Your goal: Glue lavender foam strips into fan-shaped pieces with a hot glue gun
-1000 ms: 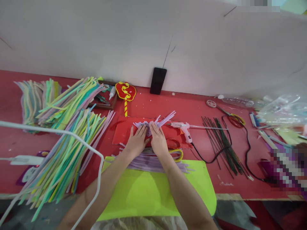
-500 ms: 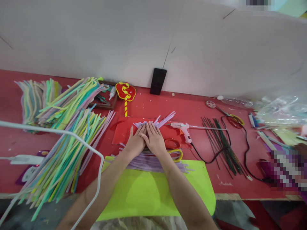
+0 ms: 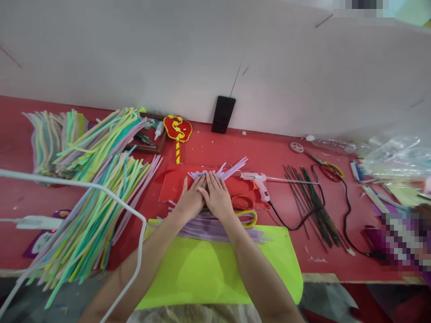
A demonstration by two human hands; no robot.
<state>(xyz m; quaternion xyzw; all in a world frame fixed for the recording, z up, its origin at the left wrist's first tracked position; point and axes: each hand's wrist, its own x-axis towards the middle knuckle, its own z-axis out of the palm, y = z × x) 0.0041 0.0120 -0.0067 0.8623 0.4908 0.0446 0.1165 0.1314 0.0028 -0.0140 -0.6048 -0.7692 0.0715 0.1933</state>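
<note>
My left hand (image 3: pixel 193 198) and my right hand (image 3: pixel 217 194) lie flat side by side, fingers stretched forward and the thumbs nearly meeting. Under their fingertips are short lilac pipe cleaners (image 3: pixel 237 167), which fan out beyond the fingers on a red board (image 3: pixel 168 190). The palms hide the middle of these pieces. Below my wrists, more lilac pipe cleaners (image 3: pixel 205 229) stretch across a lime-green mat (image 3: pixel 215 273). Scissors with a red and yellow handle (image 3: pixel 255 220) lie just right of my right wrist, blades hidden. A pink glue gun (image 3: pixel 258 181) rests at the board's right edge.
Bundles of coloured pipe cleaners (image 3: pixel 97 215) cover the left, crossed by a white cable or tube (image 3: pixel 117 204). Behind are a red-yellow fan ornament (image 3: pixel 178 130) and a phone (image 3: pixel 223 114). Dark green stems (image 3: pixel 313 206), more scissors (image 3: pixel 328 169) and plastic packaging (image 3: pixel 393 157) lie right.
The whole view has shifted very slightly. Both hands keep the same place and pose on the lilac pipe cleaners.
</note>
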